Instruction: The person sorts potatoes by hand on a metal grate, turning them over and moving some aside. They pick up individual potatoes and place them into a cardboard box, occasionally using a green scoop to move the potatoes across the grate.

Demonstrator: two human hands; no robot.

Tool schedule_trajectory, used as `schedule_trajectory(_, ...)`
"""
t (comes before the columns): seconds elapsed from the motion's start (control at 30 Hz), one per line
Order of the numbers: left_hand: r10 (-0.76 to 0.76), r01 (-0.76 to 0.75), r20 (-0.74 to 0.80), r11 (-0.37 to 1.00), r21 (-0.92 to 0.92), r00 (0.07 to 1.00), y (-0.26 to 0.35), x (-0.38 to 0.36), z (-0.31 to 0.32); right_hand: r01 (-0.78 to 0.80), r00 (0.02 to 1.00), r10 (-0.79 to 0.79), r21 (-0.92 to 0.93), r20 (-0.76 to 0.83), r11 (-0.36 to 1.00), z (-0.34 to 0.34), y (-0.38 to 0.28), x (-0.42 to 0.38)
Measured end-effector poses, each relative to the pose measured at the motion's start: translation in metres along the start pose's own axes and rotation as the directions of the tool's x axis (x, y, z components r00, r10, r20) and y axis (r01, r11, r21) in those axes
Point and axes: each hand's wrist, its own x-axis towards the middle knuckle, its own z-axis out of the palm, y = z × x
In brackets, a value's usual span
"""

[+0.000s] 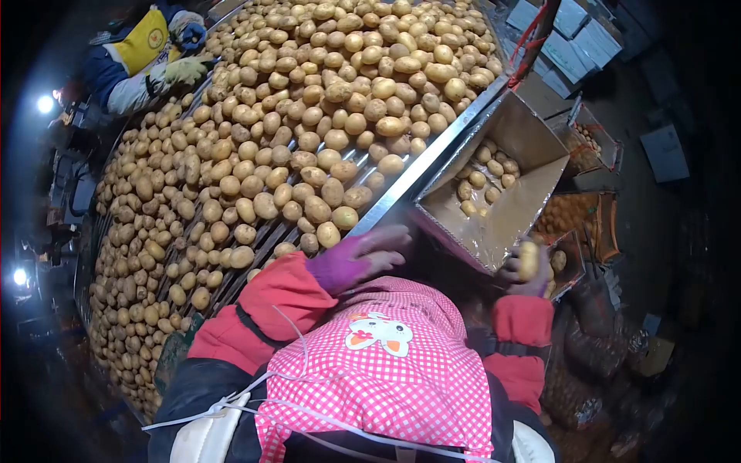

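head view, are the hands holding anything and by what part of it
The right hand holds a potato, apparently by its sides; exact finger contact is too blurred to tell. The left hand holds nothing.

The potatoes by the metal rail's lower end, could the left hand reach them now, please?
Probably yes: the left hand looks empty beside those potatoes, with at most the metal rail between.

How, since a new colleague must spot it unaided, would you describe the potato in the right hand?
Find the large open cardboard box, lined with clear plastic, right of the potato heap. By its near corner in this view, a red sleeve ends in the person's right hand. The pale yellow, elongated potato there is held in the hand, unlike the loose potatoes lying in the box.
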Motion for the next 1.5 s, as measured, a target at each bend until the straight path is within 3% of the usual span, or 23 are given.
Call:
schedule_trajectory(0.13, -0.032, -0.07, -0.254, 0.92, -0.385, 0.967, -0.05, -0.031, -0.047, 0.319, 0.852, -0.371, -0.196, -0.369, 0.927, -0.119, -0.072, -0.013)
schedule_trajectory(0.17, 0.06, -0.157, -0.335, 0.949, -0.273, 0.94, -0.041, -0.049, -0.05, 0.387, 0.824, -0.413, -0.146, -0.388, 0.91, -0.145, -0.082, -0.014)
schedule_trajectory(0.2, 0.15, -0.229, -0.412, 0.962, -0.148, 0.899, -0.031, -0.068, -0.053, 0.573, 0.799, -0.32, 0.481, -0.51, 0.663, -0.129, -0.089, -0.016)
schedule_trajectory(0.3, 0.319, -0.425, -0.536, 0.901, -0.084, 0.782, -0.053, -0.103, -0.081, 0.352, 0.931, -0.356, -0.06, -0.078, 0.934, -0.101, -0.061, 0.033)
schedule_trajectory(0.37, 0.378, -0.57, -0.679, 0.819, -0.073, 0.63, -0.063, -0.128, -0.098, 0.315, 0.932, -0.349, -0.261, -0.096, 0.912, 0.002, -0.003, 0.091)
schedule_trajectory(0.4, 0.348, -0.461, -0.787, 0.883, 0.092, 0.509, -0.071, -0.142, -0.112, 0.143, 0.986, -0.122, -0.212, 0.109, 0.967, 0.037, 0.023, 0.125)
schedule_trajectory(0.47, 0.338, -0.221, -0.892, 0.934, 0.28, 0.3, -0.065, -0.174, -0.13, -0.064, 0.982, -0.078, -0.689, -0.173, 0.722, 0.19, 0.113, 0.143)
schedule_trajectory(0.5, 0.344, -0.125, -0.909, 0.938, 0.323, 0.234, -0.051, -0.192, -0.132, -0.087, 0.996, 0.016, -0.852, -0.092, 0.516, 0.219, 0.151, 0.161)
schedule_trajectory(0.53, 0.512, 0.033, -0.844, 0.852, 0.523, 0.159, -0.059, -0.205, -0.15, 0.176, 0.975, 0.073, -0.932, 0.209, 0.317, 0.234, 0.185, 0.175)
schedule_trajectory(0.57, 0.472, 0.123, -0.861, 0.858, 0.498, 0.19, -0.055, -0.216, -0.16, 0.452, 0.861, 0.193, -0.882, 0.471, 0.134, 0.247, 0.217, 0.188)
schedule_trajectory(0.63, 0.379, 0.301, -0.893, 0.846, 0.44, 0.241, -0.044, -0.235, -0.182, 0.746, 0.665, 0.264, -0.608, 0.699, -0.269, 0.286, 0.279, 0.215)
schedule_trajectory(0.7, 0.326, 0.365, -0.907, 0.837, 0.408, 0.267, -0.028, -0.229, -0.199, 0.716, 0.678, 0.409, -0.421, 0.611, -0.557, 0.331, 0.326, 0.232)
schedule_trajectory(0.77, 0.594, 0.505, -0.713, 0.515, 0.692, 0.372, -0.043, -0.21, -0.226, 0.719, 0.69, 0.51, -0.405, 0.513, -0.565, 0.345, 0.342, 0.253)
schedule_trajectory(0.8, 0.531, 0.465, -0.754, 0.593, 0.657, 0.387, -0.044, -0.201, -0.232, 0.721, 0.692, 0.555, -0.397, 0.462, -0.568, 0.349, 0.348, 0.262)
schedule_trajectory(0.9, 0.345, 0.333, -0.826, 0.792, 0.511, 0.445, -0.052, -0.18, -0.243, 0.437, 0.794, 0.473, -0.9, 0.383, -0.005, 0.321, 0.311, 0.272)
schedule_trajectory(1.0, 0.201, 0.28, -0.881, 0.898, 0.341, 0.428, -0.05, -0.176, -0.249, -0.031, 0.802, 0.506, -0.823, 0.319, 0.568, 0.292, 0.24, 0.256)
schedule_trajectory(1.07, 0.17, 0.301, -0.892, 0.901, 0.313, 0.418, -0.049, -0.173, -0.248, 0.004, 0.829, 0.418, -0.75, 0.373, 0.661, 0.276, 0.219, 0.249)
schedule_trajectory(1.13, 0.202, 0.246, -0.889, 0.914, 0.322, 0.411, -0.05, -0.17, -0.249, 0.207, 0.866, 0.303, -0.836, 0.399, 0.508, 0.294, 0.222, 0.238)
schedule_trajectory(1.2, 0.283, 0.131, -0.875, 0.925, 0.358, 0.394, -0.055, -0.17, -0.244, 0.117, 0.91, 0.395, -0.992, 0.124, 0.042, 0.339, 0.249, 0.219)
schedule_trajectory(1.27, 0.454, -0.073, -0.843, 0.888, 0.454, 0.288, -0.063, -0.169, -0.237, 0.105, 0.89, 0.456, -0.974, 0.002, -0.2, 0.409, 0.27, 0.154)
schedule_trajectory(1.33, 0.519, -0.235, -0.823, 0.85, 0.471, 0.23, -0.055, -0.174, -0.228, 0.545, 0.791, 0.513, -0.764, 0.334, -0.344, 0.392, 0.279, 0.136)
schedule_trajectory(1.43, 0.38, -0.489, -0.863, 0.852, 0.186, 0.333, -0.03, -0.196, -0.2, 0.713, 0.676, 0.658, -0.523, 0.333, -0.468, 0.325, 0.339, 0.203)
schedule_trajectory(1.5, 0.286, -0.652, -0.85, 0.754, -0.085, 0.442, -0.014, -0.207, -0.168, 0.634, 0.673, 0.697, -0.678, 0.248, -0.372, 0.343, 0.328, 0.206)
